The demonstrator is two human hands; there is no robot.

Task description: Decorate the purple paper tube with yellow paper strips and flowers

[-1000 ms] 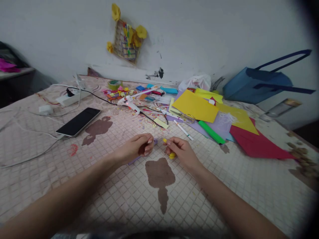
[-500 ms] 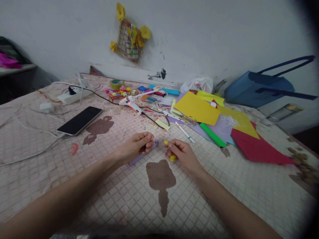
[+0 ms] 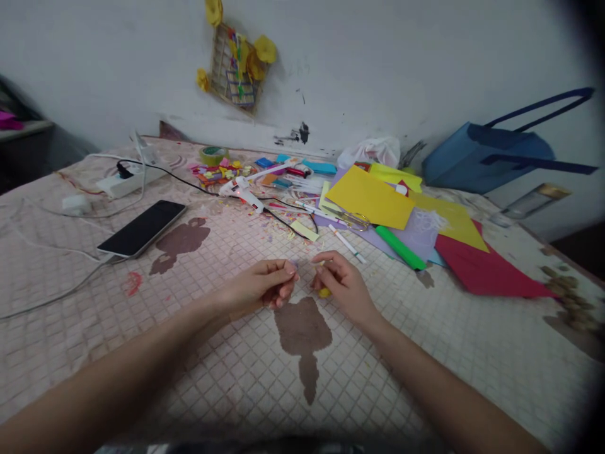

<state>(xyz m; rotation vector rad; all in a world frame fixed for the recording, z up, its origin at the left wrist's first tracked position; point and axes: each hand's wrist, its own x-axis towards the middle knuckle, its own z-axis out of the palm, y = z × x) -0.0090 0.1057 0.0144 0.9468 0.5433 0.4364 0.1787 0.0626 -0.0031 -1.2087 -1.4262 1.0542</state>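
Head-worn camera, facing forward and down; left hand (image 3: 258,289), right hand (image 3: 343,285) close below; tabletop (image 3: 425,359), wall (image 3: 378,69) beyond.

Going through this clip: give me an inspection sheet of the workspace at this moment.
Surface: tile-patterned cover with brown stains and a red mark.
Job's things: small yellow piece just below the right hand's fingers.
Hands: left hand and right hand both curled, fingertips together; anything held is hidden.
Clutter: hot glue gun, scissors, yellow card, green strip, paper scraps.
Cables: black cord from a power strip; white cable at a phone.
Surroundings: blue bag, white plastic bag, craft piece on the wall.
Other people: nothing seen.
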